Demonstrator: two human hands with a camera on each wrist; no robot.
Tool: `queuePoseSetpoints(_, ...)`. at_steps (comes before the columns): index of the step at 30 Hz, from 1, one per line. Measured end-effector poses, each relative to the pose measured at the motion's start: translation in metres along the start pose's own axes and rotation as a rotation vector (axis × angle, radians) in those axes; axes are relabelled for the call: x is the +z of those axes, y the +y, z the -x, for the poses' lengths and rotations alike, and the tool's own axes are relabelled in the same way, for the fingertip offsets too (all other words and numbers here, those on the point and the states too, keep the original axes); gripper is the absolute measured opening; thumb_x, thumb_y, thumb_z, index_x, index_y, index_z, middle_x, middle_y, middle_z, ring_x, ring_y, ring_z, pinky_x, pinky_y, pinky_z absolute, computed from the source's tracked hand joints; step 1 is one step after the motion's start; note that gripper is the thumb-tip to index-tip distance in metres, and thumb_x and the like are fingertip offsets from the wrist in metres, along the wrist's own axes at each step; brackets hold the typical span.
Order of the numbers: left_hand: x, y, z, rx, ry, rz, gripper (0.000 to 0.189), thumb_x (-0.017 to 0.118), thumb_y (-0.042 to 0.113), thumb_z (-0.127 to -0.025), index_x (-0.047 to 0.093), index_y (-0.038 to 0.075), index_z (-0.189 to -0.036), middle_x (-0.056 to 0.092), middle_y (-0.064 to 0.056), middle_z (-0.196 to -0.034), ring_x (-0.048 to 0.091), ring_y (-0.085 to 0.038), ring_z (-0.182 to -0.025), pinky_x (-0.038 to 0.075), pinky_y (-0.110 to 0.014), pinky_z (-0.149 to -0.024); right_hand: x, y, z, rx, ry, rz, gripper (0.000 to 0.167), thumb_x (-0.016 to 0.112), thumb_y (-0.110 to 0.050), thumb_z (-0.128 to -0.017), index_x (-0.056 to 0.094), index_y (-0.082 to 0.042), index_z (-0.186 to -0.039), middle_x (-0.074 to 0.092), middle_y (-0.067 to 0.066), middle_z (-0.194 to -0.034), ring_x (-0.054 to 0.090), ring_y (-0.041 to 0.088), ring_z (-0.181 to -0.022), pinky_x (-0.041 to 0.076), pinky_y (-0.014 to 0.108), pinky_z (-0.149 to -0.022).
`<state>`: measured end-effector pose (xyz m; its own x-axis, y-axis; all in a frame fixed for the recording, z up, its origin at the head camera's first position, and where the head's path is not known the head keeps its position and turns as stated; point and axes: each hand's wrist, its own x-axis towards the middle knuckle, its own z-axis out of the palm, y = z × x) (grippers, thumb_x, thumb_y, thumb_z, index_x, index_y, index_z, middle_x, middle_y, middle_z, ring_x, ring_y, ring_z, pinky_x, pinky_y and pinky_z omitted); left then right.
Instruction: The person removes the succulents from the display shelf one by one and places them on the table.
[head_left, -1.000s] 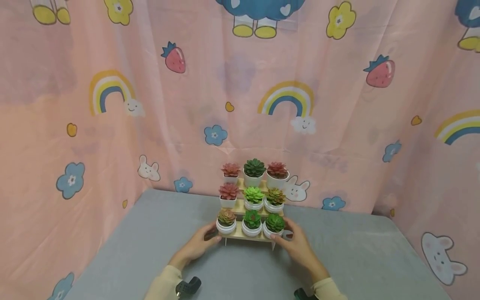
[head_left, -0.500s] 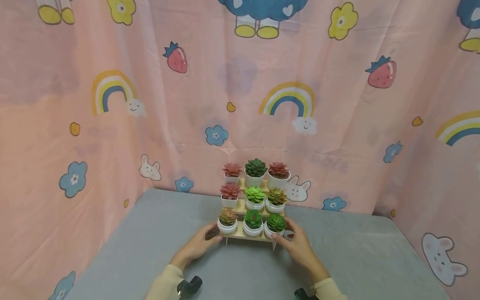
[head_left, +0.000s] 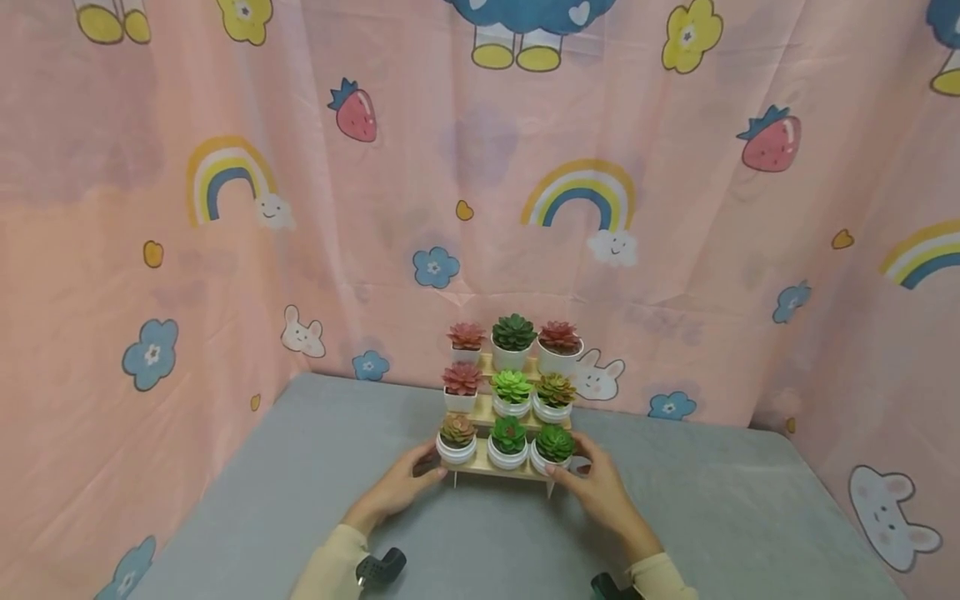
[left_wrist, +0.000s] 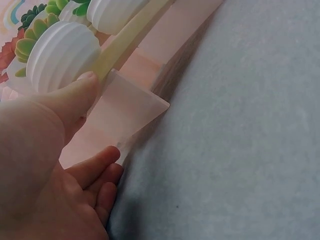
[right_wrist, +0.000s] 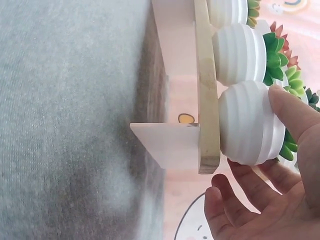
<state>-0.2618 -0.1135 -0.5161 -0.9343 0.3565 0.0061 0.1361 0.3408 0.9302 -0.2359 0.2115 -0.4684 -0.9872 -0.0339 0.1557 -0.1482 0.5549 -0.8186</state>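
A three-step wooden stand (head_left: 491, 471) with pale legs carries rows of small artificial succulents in white pots. At the left end of the front step, my left hand (head_left: 401, 485) holds the pot of a brownish succulent (head_left: 456, 450); its thumb (left_wrist: 82, 92) lies by the pot's base and the step's end, the lower fingers bent loosely beside the leg. My right hand (head_left: 600, 492) grips the front right green succulent's pot (right_wrist: 250, 122), thumb on the near side, fingers around the far side. Between them stands another green succulent (head_left: 508, 437).
Above the front row sit a bright green succulent (head_left: 512, 386) and a dark green one (head_left: 513, 333), flanked by reddish and yellowish ones. The stand rests on a grey table (head_left: 352, 433), close to a pink patterned curtain (head_left: 420, 167) behind.
The head view has shifted slightly. Both hands stay at the front corner pots, and the succulents and stand keep their arrangement.
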Motion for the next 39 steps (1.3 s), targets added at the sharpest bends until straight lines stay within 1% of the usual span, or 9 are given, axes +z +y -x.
queuePoseSetpoints(9,0.000,-0.003,0.000,0.008,0.010,-0.010,0.066,0.063,0.026,-0.101,0.036,0.003,-0.156,0.044,-0.025,-0.155,0.041,-0.045,-0.144,0.033,-0.061,-0.120,-0.004,0.002,-0.002,0.031,-0.007,-0.047,0.060,0.080,-0.021,-0.086,0.056,-0.002,-0.137,0.066,0.017,-0.128,0.062,0.023,-0.110,0.051,0.030,-0.084)
queuePoseSetpoints(12,0.001,-0.003,-0.001,0.009,0.005,-0.014,0.066,0.063,0.027,-0.101,0.037,0.003,-0.156,0.045,-0.024,-0.155,0.041,-0.045,-0.145,0.033,-0.060,-0.120,-0.010,0.000,0.000,0.047,-0.014,-0.082,0.059,0.079,-0.018,-0.087,0.054,-0.001,-0.138,0.064,0.017,-0.130,0.062,0.021,-0.110,0.051,0.026,-0.082)
queuePoseSetpoints(15,0.001,-0.003,-0.002,0.012,-0.004,-0.015,0.066,0.063,0.028,-0.101,0.036,0.002,-0.156,0.046,-0.025,-0.154,0.041,-0.045,-0.144,0.033,-0.061,-0.120,-0.019,-0.004,0.002,0.049,-0.004,-0.086,0.059,0.078,-0.017,-0.088,0.053,-0.001,-0.139,0.063,0.018,-0.131,0.061,0.021,-0.110,0.051,0.024,-0.082)
queuePoseSetpoints(21,-0.001,-0.002,-0.001,0.005,0.004,-0.005,0.067,0.063,0.028,-0.101,0.036,0.002,-0.155,0.045,-0.026,-0.154,0.040,-0.046,-0.144,0.033,-0.061,-0.120,-0.036,-0.006,0.003,0.014,0.044,-0.064,0.059,0.078,-0.019,-0.089,0.052,-0.001,-0.139,0.062,0.019,-0.132,0.059,0.017,-0.108,0.050,0.022,-0.081)
queuePoseSetpoints(28,-0.001,0.000,-0.003,0.010,0.001,-0.006,0.067,0.064,0.029,-0.100,0.037,0.003,-0.156,0.043,-0.025,-0.156,0.039,-0.045,-0.146,0.032,-0.060,-0.120,-0.048,0.007,0.002,0.002,0.108,0.012,0.060,0.077,-0.021,-0.090,0.051,-0.001,-0.140,0.061,0.018,-0.132,0.058,0.013,-0.107,0.050,0.017,-0.080)
queuePoseSetpoints(31,-0.001,-0.001,-0.002,0.005,0.001,-0.008,0.066,0.064,0.028,-0.100,0.037,0.003,-0.155,0.042,-0.025,-0.157,0.039,-0.045,-0.146,0.032,-0.060,-0.120,-0.049,0.013,0.002,-0.001,0.120,0.011,0.060,0.077,-0.020,-0.091,0.051,0.000,-0.140,0.062,0.020,-0.131,0.058,0.010,-0.105,0.051,0.017,-0.079)
queuePoseSetpoints(36,-0.001,-0.003,-0.003,0.010,-0.006,-0.012,0.067,0.063,0.028,-0.101,0.035,0.003,-0.156,0.042,-0.025,-0.157,0.039,-0.045,-0.146,0.033,-0.060,-0.120,-0.050,0.023,0.000,0.006,0.125,0.002,0.061,0.076,-0.019,-0.091,0.050,0.002,-0.141,0.061,0.023,-0.132,0.056,-0.001,-0.100,0.052,0.016,-0.079)
queuePoseSetpoints(37,-0.001,-0.003,-0.003,0.013,-0.006,-0.012,0.067,0.063,0.029,-0.101,0.035,0.003,-0.157,0.042,-0.025,-0.157,0.039,-0.045,-0.146,0.033,-0.060,-0.120,-0.051,0.025,0.000,0.007,0.130,0.004,0.061,0.077,-0.018,-0.091,0.050,0.003,-0.141,0.061,0.023,-0.132,0.057,0.001,-0.101,0.052,0.016,-0.079)
queuePoseSetpoints(39,-0.002,-0.003,-0.003,0.011,-0.004,-0.009,0.067,0.063,0.029,-0.101,0.035,0.003,-0.157,0.042,-0.024,-0.157,0.039,-0.045,-0.146,0.032,-0.060,-0.120,-0.050,0.029,-0.001,0.011,0.130,0.012,0.061,0.077,-0.018,-0.091,0.049,0.004,-0.141,0.061,0.024,-0.134,0.061,0.009,-0.106,0.052,0.014,-0.079)
